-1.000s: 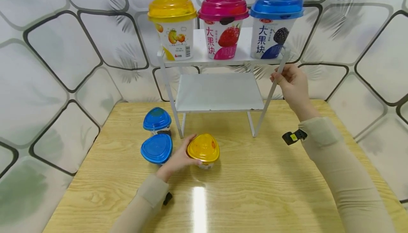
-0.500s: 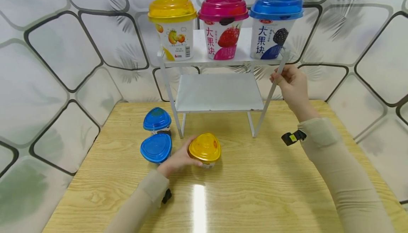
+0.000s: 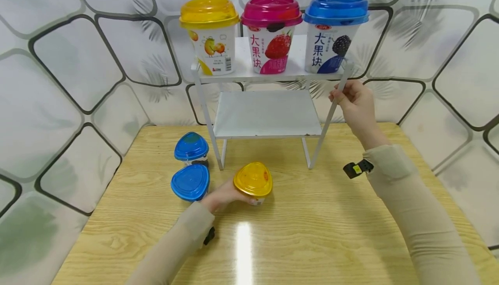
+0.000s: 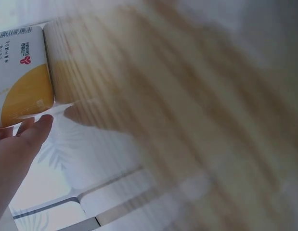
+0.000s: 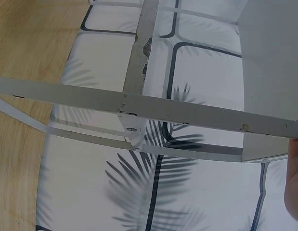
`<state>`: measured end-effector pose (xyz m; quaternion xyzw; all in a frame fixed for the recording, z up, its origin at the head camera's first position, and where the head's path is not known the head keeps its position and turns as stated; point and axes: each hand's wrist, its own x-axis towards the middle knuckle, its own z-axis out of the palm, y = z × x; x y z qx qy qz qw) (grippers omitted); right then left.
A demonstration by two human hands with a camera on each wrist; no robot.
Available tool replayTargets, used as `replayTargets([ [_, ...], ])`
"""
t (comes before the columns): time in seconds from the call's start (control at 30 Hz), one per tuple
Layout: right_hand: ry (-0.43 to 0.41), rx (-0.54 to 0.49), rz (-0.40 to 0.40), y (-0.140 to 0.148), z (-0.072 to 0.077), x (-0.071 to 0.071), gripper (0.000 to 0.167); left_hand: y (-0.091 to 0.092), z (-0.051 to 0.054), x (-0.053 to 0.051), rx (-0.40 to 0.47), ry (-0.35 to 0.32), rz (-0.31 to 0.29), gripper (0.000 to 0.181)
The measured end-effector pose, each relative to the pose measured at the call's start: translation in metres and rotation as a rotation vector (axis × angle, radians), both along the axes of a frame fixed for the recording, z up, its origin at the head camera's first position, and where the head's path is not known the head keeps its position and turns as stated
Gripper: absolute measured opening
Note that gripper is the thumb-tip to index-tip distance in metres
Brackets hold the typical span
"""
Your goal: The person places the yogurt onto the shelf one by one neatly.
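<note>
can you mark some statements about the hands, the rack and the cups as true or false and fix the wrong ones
1. The left hand holds a yellow-lidded cup with its lid on. True.
2. The right hand grips a cup. False: it holds a side leg of the white rack.
3. The pink-lidded cup stands at the left end of the top shelf. False: it is the middle one of three.
4. The near blue-lidded cup and the far blue-lidded cup stand on the table. True.
5. The left hand touches the top shelf. False: it is down by the table.
</note>
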<state>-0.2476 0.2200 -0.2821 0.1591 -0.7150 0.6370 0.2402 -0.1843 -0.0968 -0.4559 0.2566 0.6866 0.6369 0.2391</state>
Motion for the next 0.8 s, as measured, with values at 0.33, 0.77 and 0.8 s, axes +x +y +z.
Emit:
replayTargets([
  [0.33,0.002,-0.031,0.027,-0.001,0.003,0.002,0.013,0.007,0.009,0.003,-0.038,-0.042,0.086,0.080],
  [0.77,-0.006,-0.013,0.009,-0.002,0.001,0.001,0.011,0.015,0.026,0.003,-0.012,0.101,0.119,0.060],
  [0.8,-0.003,-0.013,0.008,-0.002,0.001,0.001,0.011,0.016,0.027,0.002,-0.001,0.118,0.133,0.058],
])
